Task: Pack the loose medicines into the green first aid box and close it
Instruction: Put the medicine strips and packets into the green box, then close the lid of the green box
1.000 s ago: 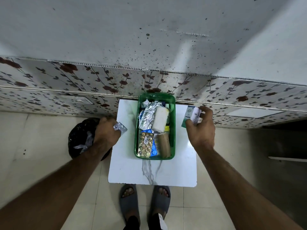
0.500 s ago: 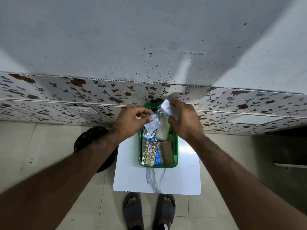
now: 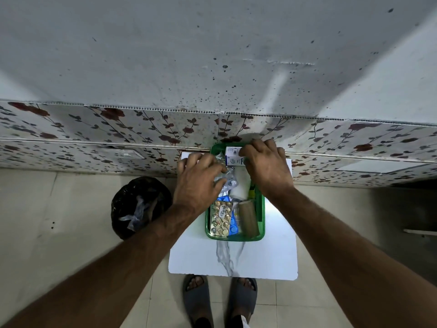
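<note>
The green first aid box [image 3: 260, 223] stands open on a small white table [image 3: 236, 261], against the wall. Inside lie a gold blister pack [image 3: 220, 220], a brown bandage roll [image 3: 248, 218], a white roll [image 3: 241, 185] and silver foil strips [image 3: 225, 181]. My left hand [image 3: 201, 183] reaches over the box's left side, fingers on the silver foil strips. My right hand [image 3: 264, 166] presses a white and blue medicine carton [image 3: 233, 156] into the far end of the box. No lid is visible.
A black bin bag [image 3: 139, 207] sits on the tiled floor left of the table. A floral-patterned wall panel [image 3: 118, 133] runs right behind the table. My feet in grey sandals [image 3: 220, 301] stand at the table's near edge.
Both hands came from the table's sides to above the box, then lowered into it. The foil strip and the carton went from beside the box into it.
</note>
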